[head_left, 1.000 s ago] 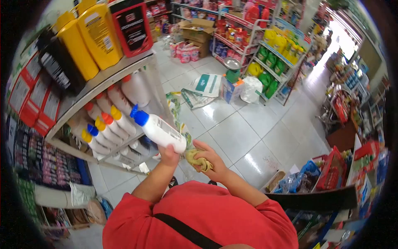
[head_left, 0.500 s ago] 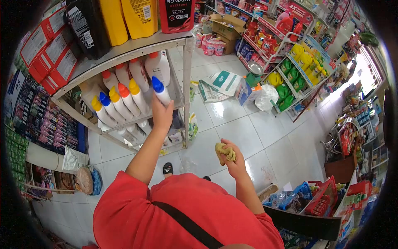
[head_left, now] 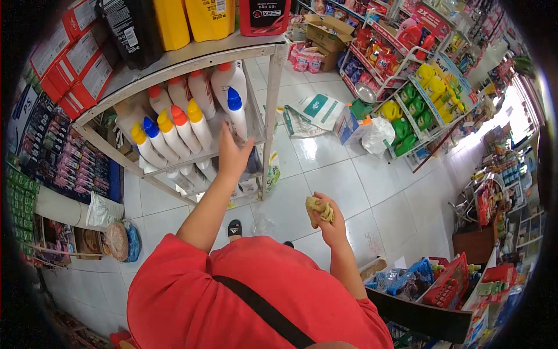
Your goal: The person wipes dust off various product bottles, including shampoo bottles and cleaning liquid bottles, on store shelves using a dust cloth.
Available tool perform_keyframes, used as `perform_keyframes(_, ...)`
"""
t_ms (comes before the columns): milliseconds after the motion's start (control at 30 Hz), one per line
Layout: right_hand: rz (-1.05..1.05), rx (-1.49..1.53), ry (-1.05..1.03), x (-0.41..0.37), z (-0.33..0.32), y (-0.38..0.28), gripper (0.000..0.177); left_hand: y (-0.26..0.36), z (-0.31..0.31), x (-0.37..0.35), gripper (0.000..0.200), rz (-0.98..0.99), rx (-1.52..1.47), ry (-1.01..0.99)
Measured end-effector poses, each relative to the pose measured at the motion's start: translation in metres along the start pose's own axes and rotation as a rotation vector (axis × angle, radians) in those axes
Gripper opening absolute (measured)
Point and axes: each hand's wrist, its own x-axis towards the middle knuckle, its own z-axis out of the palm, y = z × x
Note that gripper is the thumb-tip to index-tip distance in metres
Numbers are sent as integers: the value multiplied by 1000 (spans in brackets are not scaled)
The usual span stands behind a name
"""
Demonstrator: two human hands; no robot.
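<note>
My left hand [head_left: 232, 152] is at the front edge of the middle shelf [head_left: 200, 156], fingers apart and holding nothing, just below a white bottle with a blue cap [head_left: 236, 116]. That bottle stands upright at the shelf's right end. To its left is a row of several white bottles [head_left: 186, 132] with yellow, blue and red caps, and larger red-capped white bottles [head_left: 225, 84] stand behind. My right hand [head_left: 333, 225] is out over the tiled floor, its fingers wrapped round a crumpled yellowish cloth [head_left: 319, 210].
Large black, yellow and red bottles [head_left: 212, 20] stand on the top shelf beside red-and-white boxes [head_left: 87, 55]. A green-and-white bag [head_left: 315, 110], a blue box [head_left: 350, 128] and a detergent rack [head_left: 424, 104] are ahead. Baskets [head_left: 450, 285] sit at lower right.
My left hand has let go of the blue-capped bottle and drawn down from it. The bottle now stands on the shelf. The view has shifted slightly.
</note>
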Motion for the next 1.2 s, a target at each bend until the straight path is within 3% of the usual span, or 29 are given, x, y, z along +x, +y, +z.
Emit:
perform_keyframes(33, -6, 8, 6, 0, 0, 1, 30, 10, -13, -4, 74, 47, 65, 20)
perform_keyframes(133, -14, 22, 22, 1, -1, 4, 33, 46, -60, 0, 74, -157, -194, -37)
perform_keyframes(300, 27, 1, 6, 6, 2, 1, 34, 51, -106, 35, 72, 16, 208, 31)
perform_keyframes(467, -50, -57, -72, 10, 8, 10, 32, 53, -109, 48, 53, 11, 275, -97)
perform_keyframes(567, -97, -101, -109, 10, 7, 16, 30, 62, -106, 46, 44, 46, 295, -15)
perform_keyframes(767, -120, -121, -112, 6, 2, 11, 34, 56, -100, 51, 41, 173, 363, 41)
perform_keyframes(900, 56, -37, -109, -1, 1, -6, 32, 62, -100, 49, 35, 128, 332, 3)
perform_keyframes(967, -70, -151, -84, -3, -2, 10, 31, 59, -97, 45, 32, 201, 334, 49)
perform_keyframes(1000, -131, -209, -69, -3, -4, 15, 30, 57, -94, 43, 32, 148, 248, 38)
perform_keyframes(1067, -116, -204, -72, -5, -7, 10, 30, 54, -92, 36, 32, 40, 85, 5)
perform_keyframes(1200, -159, -231, -35, -9, -5, 10, 31, 63, -99, 22, 31, 107, 98, 60)
